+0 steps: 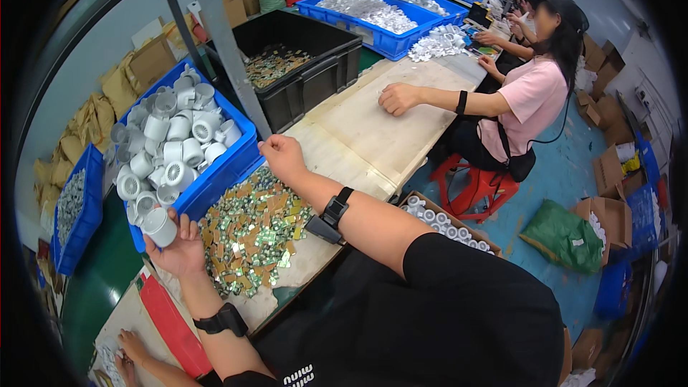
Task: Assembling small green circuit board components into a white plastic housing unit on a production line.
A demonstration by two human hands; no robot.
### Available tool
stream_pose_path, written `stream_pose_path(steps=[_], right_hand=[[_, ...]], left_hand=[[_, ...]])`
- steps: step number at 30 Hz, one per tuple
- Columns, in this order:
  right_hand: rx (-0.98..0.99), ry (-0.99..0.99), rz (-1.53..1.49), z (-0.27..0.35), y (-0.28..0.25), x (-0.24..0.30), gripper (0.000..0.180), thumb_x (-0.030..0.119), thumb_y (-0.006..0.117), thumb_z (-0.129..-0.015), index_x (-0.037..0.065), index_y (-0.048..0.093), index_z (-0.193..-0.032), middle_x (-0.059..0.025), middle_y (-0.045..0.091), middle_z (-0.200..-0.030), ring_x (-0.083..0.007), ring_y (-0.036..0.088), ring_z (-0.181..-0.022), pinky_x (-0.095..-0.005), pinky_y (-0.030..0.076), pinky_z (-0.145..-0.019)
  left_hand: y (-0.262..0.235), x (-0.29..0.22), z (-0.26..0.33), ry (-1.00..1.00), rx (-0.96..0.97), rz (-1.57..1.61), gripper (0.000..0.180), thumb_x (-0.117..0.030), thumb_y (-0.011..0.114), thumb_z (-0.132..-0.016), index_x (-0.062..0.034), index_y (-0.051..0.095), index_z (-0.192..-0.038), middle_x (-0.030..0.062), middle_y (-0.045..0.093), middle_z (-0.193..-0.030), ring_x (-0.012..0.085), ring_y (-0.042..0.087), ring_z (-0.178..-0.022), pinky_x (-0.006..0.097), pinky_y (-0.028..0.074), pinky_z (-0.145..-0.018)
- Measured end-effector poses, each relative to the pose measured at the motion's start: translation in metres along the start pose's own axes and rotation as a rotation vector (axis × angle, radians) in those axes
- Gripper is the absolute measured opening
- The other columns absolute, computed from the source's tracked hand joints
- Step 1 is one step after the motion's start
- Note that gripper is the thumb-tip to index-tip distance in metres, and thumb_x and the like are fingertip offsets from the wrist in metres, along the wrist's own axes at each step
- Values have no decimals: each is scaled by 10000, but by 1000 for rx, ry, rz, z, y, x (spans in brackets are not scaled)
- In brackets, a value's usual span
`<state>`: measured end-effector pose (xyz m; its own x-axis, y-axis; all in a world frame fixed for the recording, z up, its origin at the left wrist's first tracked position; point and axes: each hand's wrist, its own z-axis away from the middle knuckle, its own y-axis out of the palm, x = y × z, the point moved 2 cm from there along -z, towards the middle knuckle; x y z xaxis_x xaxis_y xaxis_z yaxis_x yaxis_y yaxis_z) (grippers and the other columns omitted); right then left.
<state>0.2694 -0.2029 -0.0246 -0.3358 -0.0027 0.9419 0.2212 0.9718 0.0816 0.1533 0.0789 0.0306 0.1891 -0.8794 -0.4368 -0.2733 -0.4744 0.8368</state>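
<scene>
My left hand (180, 252) grips a white plastic housing (159, 226), cup-shaped, at the near corner of the blue bin (247, 136). More white housings (179, 129) of the same kind fill that bin, several with ribbed ends. Farther right, my right hand (284, 159) is closed near the bin's right edge and the foot of a metal post (233, 54). Its fingertips are pressed together, and whatever they pinch is too small to make out. Between my arms, small green and tan circuit boards (251, 233) lie heaped on the worktable (358, 132).
Beyond the post, a black crate (315, 75) holds more boards. Blue trays (387, 43) of white parts stand at the far end. A co-worker in pink (534, 104) sits on a red stool (473, 186); another person's hands (132, 351) work at lower left. A carton (448, 226) stands beside the table.
</scene>
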Motion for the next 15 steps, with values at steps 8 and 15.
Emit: stream_pose_path(steps=[8,15], right_hand=[[6,-503,827,16,-95,71,285,192,772,-775,62,741,-1027,-171,682,-1057,-331,617,-1069,-457,505,-930],[-230,207,1613,-89,-254,35,788,466,733,-858,58,492,-1488,-298,471,-1503,-469,454,-1391,-545,385,-1146]], left_hand=[[-10,-5,6,38,-79,-111,595,-382,523,-982,-54,480,-1476,196,589,-1339,230,516,-799,319,431,-615],[3,1,10,-33,-67,-101,578,-418,508,-989,-73,503,-1453,122,653,-1195,220,551,-781,327,448,-590]])
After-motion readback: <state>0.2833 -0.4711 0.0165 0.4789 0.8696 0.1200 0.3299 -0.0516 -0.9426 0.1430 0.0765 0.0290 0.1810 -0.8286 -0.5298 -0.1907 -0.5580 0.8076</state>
